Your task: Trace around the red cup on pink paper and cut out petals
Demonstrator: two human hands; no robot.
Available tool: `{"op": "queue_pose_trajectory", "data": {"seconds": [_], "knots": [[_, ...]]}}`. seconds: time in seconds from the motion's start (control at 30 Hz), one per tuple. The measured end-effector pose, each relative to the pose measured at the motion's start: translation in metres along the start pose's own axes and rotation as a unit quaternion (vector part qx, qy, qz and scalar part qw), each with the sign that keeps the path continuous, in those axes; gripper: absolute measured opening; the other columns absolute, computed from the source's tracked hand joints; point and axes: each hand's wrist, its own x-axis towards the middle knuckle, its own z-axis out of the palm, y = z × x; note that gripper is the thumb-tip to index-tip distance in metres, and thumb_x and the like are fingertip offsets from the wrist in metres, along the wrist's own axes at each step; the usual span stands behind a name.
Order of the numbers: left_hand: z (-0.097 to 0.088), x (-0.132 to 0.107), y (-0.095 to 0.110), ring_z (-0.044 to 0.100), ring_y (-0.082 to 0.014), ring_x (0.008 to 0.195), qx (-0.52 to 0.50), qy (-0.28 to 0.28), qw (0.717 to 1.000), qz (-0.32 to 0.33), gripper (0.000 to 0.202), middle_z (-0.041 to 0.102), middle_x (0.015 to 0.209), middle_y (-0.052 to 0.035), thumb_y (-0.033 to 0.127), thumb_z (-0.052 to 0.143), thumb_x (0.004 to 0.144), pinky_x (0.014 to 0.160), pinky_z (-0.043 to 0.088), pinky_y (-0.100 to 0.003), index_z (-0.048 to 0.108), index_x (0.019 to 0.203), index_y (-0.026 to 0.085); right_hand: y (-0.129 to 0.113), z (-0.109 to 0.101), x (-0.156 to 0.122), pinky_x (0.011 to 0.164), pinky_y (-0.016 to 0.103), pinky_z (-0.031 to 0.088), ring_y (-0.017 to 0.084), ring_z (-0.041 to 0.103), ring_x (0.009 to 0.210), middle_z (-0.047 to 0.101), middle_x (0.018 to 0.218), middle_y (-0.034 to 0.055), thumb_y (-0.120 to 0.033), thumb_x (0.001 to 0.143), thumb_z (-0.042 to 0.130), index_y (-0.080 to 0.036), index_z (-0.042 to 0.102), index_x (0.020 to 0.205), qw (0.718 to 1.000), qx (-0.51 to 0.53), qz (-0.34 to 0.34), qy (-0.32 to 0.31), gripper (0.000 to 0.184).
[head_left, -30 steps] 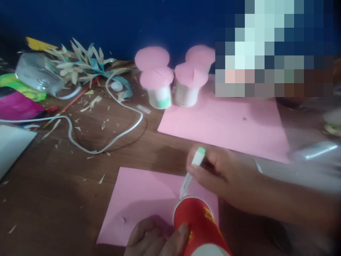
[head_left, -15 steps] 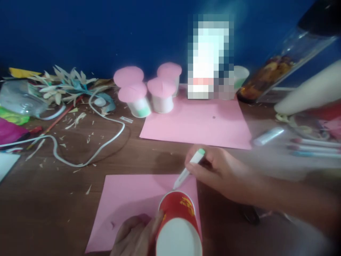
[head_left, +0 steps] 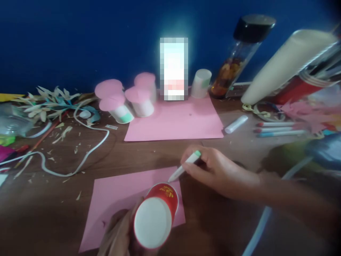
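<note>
Round red paper cup (head_left: 157,213): may slip if pushed; left hand (head_left: 118,227) grip unclear.
Slim white marker (head_left: 177,173): my right hand (head_left: 213,169) pinches it.

Lower centre: left hand (head_left: 119,229) is holding inverted red cup (head_left: 156,217) over pink sheet (head_left: 125,188) | centre: right hand (head_left: 211,170) is pointing white marker (head_left: 177,173) at cup's rim | upper left: pink-topped cups (head_left: 143,108) are standing

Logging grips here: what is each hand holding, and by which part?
Right hand: the marker, by its upper barrel. Left hand: the red cup, by its side.
</note>
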Motion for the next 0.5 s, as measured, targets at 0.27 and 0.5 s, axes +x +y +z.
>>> {"op": "queue_pose_trajectory", "data": {"seconds": [0.27,0.5], "knots": [[-0.005,0.003,0.008,0.06,-0.0175,0.056,0.009,-0.021,0.999,-0.03,0.032,0.064,0.066,-0.0013,0.033,0.067,0.07,0.051,0.049,-0.026,0.061,0.099,0.022,0.008,0.002,-0.022,0.054,0.021,0.038,0.011,0.053,0.062,0.061,0.072,-0.0002,-0.026,0.087,0.049,-0.018,0.059,0.088,0.999,-0.017,-0.02,0.032,0.012],[-0.011,0.014,0.009,0.057,-0.0142,0.05,0.024,-0.082,0.996,-0.003,0.031,0.06,0.057,0.0009,0.039,0.068,0.069,0.047,0.045,-0.023,0.06,0.09,0.018,0.011,0.013,-0.042,0.054,0.021,0.038,0.01,0.053,0.058,0.062,0.071,-0.0015,-0.021,0.085,0.05,-0.019,0.058,0.089,0.994,-0.058,-0.066,0.071,0.01]]}}
